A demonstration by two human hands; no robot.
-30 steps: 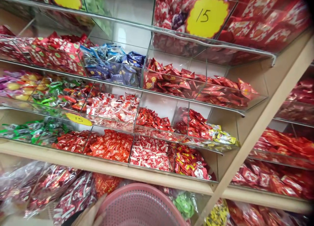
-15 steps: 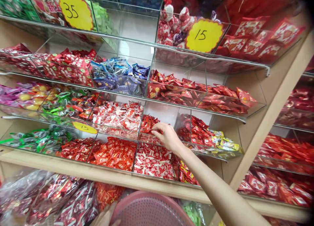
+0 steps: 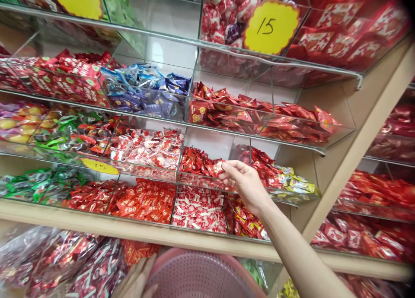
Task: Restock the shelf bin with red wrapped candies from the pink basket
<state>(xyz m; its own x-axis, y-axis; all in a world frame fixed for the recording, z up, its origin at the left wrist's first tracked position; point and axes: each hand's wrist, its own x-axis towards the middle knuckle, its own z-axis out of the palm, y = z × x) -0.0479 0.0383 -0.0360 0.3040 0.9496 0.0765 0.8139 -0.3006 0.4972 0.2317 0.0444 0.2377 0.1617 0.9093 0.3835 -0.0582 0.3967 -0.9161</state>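
My right hand [image 3: 244,181] reaches to the second-lowest tier, thumb and fingers pinched on a small red-wrapped candy [image 3: 216,168] at the front of a bin. Behind and left of it lie more red candies [image 3: 193,160] in the same bin. At the bottom edge, my left hand [image 3: 136,280] grips the left rim of a pink perforated plastic basket [image 3: 194,263]. The basket's lower part is cut off by the frame, and the inside that shows holds nothing visible.
Clear acrylic bins of wrapped candies fill the tiers, with blue packets [image 3: 152,90] and yellow ones [image 3: 298,181]. A yellow price tag [image 3: 271,26] reads 15. A wooden upright [image 3: 359,142] stands at right. Bagged candies [image 3: 94,263] lie below the wooden ledge [image 3: 97,222].
My right hand has moved right and now shows a red candy at its fingertips. More of my left hand shows at the basket. The view has shifted slightly.
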